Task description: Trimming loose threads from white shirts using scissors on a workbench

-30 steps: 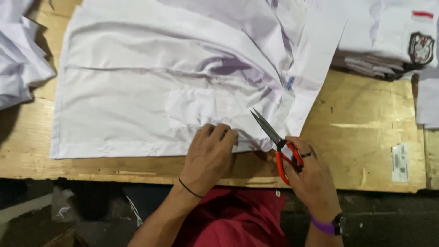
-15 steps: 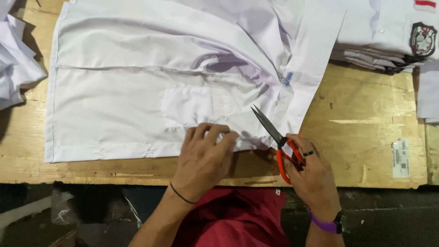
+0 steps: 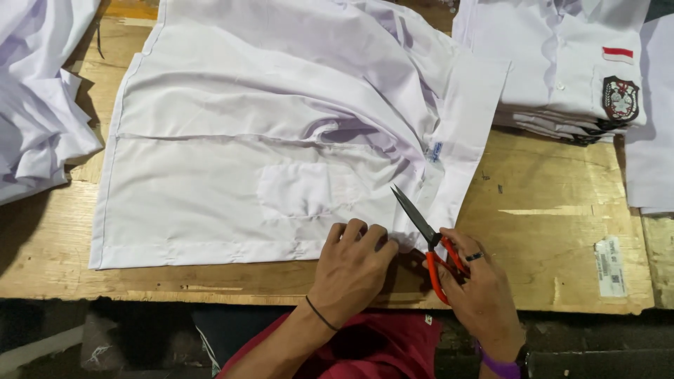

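I see the right hand (image 3: 481, 291) gripping the orange-handled scissors (image 3: 428, 242); their closed blades point to 11 o'clock over the white shirt (image 3: 267, 140). The left hand (image 3: 351, 270) presses flat on its hem, holding nothing.

Shirt hem (image 3: 393, 242) under left hand (image 3: 351, 270) — hidden

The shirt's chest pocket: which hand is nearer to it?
Left. The left hand lies flat on the white shirt just below and right of the pocket. The right hand holds the red-handled scissors farther right, off the shirt's edge.
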